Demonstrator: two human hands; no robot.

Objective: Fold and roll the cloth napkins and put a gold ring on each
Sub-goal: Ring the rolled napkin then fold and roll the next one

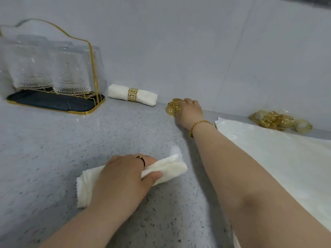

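Fingers [152,176] of the left hand [123,174] clamp a rolled napkin [172,167] on the table [53,149]; right hand [189,111] pinches a gold ring [172,109]. One ringed napkin [132,94] lies finished by the wall; flat cloths [277,149] and spare rings [275,120] wait.

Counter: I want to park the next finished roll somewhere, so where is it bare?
Widest bare patch: the speckled counter between the glass rack and the left hand gripping the rolled napkin. A narrower gap lies between the ringed napkin and the gold ring the right hand grips. Crowded right: flat cloths, ring pile.
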